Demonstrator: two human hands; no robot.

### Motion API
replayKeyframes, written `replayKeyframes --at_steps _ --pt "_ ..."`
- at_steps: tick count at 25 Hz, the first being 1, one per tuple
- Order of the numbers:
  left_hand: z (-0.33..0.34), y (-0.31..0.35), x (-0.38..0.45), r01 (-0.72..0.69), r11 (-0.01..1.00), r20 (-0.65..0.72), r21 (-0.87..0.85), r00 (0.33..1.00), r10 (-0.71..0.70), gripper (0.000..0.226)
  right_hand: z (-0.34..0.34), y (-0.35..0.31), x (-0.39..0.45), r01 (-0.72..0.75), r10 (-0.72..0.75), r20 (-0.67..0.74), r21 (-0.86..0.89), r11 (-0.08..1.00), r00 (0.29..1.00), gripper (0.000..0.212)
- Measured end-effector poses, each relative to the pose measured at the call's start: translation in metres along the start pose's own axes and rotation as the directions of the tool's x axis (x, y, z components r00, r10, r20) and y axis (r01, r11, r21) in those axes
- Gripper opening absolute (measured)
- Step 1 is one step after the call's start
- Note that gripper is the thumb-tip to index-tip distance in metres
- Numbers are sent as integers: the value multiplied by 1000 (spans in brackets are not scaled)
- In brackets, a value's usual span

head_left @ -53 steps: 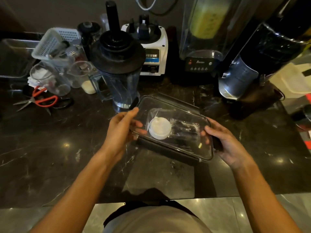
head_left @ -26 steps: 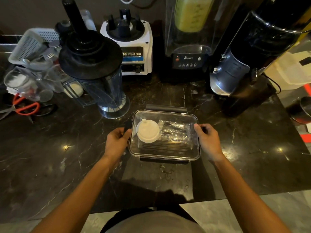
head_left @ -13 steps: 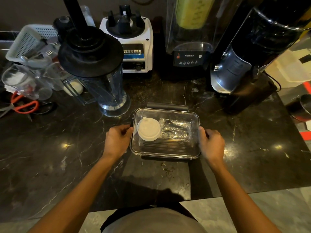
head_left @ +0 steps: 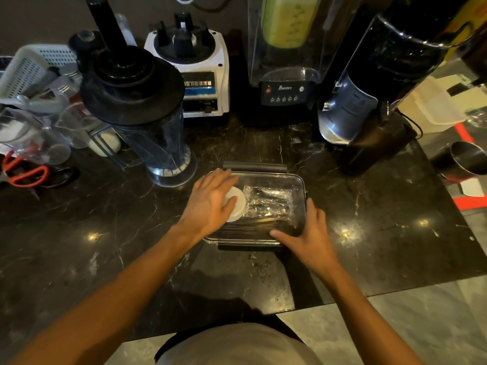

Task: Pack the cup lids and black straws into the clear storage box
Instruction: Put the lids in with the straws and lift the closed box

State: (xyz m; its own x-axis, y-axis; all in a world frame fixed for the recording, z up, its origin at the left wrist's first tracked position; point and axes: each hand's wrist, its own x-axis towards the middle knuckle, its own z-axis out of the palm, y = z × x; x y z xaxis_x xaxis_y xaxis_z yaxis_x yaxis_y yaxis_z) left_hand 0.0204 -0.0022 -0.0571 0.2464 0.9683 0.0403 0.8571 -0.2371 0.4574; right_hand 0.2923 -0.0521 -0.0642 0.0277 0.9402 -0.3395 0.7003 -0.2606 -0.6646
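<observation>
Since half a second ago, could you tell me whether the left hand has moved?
Yes. The left hand moved rightward from the clear storage box's left edge onto its top, over the white cup lid.

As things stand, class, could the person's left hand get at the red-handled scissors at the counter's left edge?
Probably yes. The left hand lies flat on the clear storage box, holding nothing, and bare counter runs from it to the scissors. It would be a long sideways stretch, though.
</observation>
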Motion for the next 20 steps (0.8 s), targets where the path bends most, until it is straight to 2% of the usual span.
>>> replayKeyframes --at_steps 3,7,11,20 --pt "4 15 31 -66 997 150 30 987 61 62 0 4 -14 77 -78 45 17 997 996 134" --pt "11 18 56 -66 994 252 83 967 43 70 -1 9 -22 98 -98 78 1 995 992 135" --pt "16 17 65 -54 990 233 133 972 22 70 2 9 -23 112 -108 74 -48 993 991 134" --pt "16 22 70 -35 993 225 116 974 8 73 3 11 -20 126 -124 20 -100 987 992 130"
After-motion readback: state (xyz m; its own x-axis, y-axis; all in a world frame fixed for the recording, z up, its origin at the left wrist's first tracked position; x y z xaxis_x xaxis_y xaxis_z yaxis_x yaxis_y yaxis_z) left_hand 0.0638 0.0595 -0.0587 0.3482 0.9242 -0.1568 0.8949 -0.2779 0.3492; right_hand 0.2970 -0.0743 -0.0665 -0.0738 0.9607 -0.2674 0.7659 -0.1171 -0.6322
